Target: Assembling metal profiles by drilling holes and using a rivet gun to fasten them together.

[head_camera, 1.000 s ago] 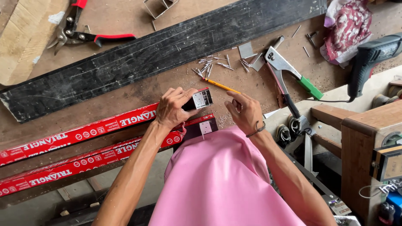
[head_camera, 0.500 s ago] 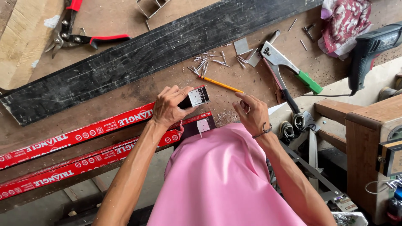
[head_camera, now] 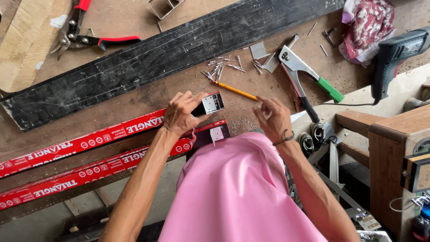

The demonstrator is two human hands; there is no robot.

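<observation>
Currently your left hand (head_camera: 182,114) grips the stiff, light red-wrapped aluminium bar (head_camera: 112,134) near its end bracket (head_camera: 212,103); right hand (head_camera: 273,118) fingers pinch closed, apparently empty.

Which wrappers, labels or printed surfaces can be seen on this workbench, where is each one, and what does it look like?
Upper wrapped bar: long, red wrap with white print, lying slantwise on the bench; the left hand presses its end.
Lower wrapped bar: same red and white wrap, lying parallel, nearer the person.
Small plates on the bar ends: square, pale grey metal, too small to tell any marking.
No screen is in view.
</observation>
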